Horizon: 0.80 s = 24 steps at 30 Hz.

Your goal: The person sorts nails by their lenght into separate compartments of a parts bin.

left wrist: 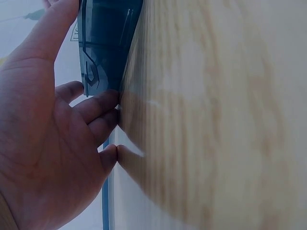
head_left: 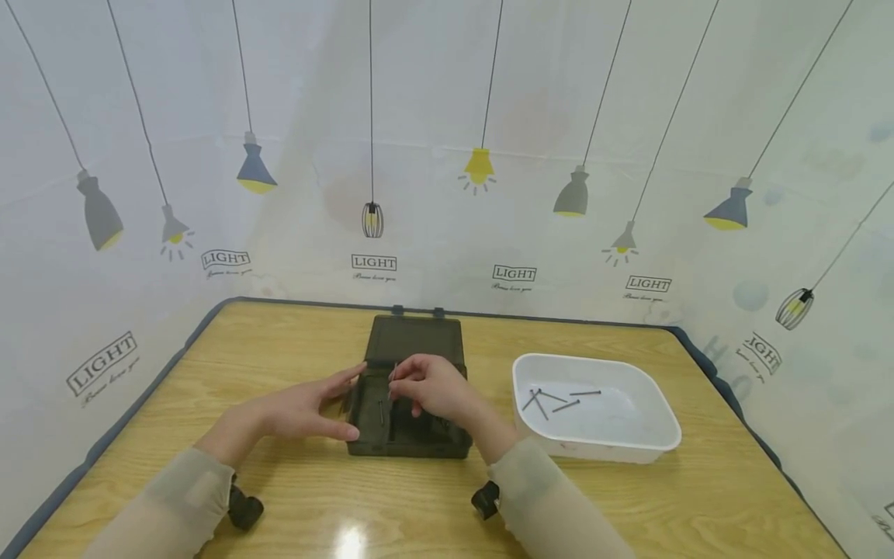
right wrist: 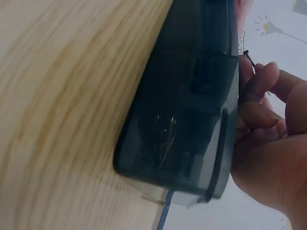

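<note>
A dark, see-through plastic case [head_left: 359, 447] stands on the table with its lid [head_left: 414, 339] folded back. My left hand [head_left: 296, 407] rests along the case's left side, thumb on the near left corner, fingers stretched to the far end. Over the case, my right hand [head_left: 440, 388] pinches a thin dark screw [right wrist: 249, 59] between thumb and fingertips; its head shows in the right wrist view. Another screw [head_left: 381, 413] lies in the left compartment. Small pieces show dimly through the wall in the right wrist view. The right hand hides part of the interior.
To the right of the case is a white plastic tub [head_left: 601, 449] with several long dark screws [head_left: 566, 406] scattered in it. The wooden table [head_left: 293, 497] meets a printed cloth backdrop [head_left: 433, 233] at the back and sides.
</note>
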Tool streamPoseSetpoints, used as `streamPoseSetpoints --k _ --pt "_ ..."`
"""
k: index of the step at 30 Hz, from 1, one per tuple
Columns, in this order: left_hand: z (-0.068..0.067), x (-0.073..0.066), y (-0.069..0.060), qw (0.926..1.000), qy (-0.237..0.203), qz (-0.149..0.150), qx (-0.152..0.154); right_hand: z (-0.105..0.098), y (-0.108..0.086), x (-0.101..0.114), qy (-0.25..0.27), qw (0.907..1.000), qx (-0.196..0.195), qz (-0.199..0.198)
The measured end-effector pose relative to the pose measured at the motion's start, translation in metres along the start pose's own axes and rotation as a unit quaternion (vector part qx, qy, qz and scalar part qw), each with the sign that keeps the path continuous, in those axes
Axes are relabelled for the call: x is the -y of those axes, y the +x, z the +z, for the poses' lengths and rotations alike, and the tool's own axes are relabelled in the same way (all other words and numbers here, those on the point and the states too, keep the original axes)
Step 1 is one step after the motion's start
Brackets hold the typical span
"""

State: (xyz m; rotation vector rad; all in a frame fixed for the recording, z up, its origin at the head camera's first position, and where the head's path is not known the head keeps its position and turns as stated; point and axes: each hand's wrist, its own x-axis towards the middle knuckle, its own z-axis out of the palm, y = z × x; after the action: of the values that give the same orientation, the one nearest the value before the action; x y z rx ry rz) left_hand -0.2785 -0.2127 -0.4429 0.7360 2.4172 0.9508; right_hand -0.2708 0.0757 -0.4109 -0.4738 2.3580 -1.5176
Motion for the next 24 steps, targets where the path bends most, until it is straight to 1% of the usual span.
streamPoseSetpoints --k 3,9,14,19,24 --pt "-0.001 0.0 -0.001 1.0 0.0 0.0 -0.001 0.003 0.001 0.001 -0.014 0.9999 -0.001 0.002" --pt "0.0 0.001 0.0 1.0 0.001 -0.002 0.001 0.008 0.0 0.002 -0.035 0.9992 0.003 0.021" --pt "0.001 0.001 0.0 1.0 -0.003 -0.001 0.001 0.006 -0.002 0.0 -0.038 0.9991 0.006 0.018" --pt "0.0 0.001 0.0 1.0 -0.003 0.0 -0.001 -0.005 -0.007 -0.001 -0.038 0.9992 0.008 -0.003" --pt "0.001 0.001 0.0 1.0 -0.002 0.003 -0.002 -0.025 -0.018 0.0 -0.03 0.9993 0.013 -0.017"
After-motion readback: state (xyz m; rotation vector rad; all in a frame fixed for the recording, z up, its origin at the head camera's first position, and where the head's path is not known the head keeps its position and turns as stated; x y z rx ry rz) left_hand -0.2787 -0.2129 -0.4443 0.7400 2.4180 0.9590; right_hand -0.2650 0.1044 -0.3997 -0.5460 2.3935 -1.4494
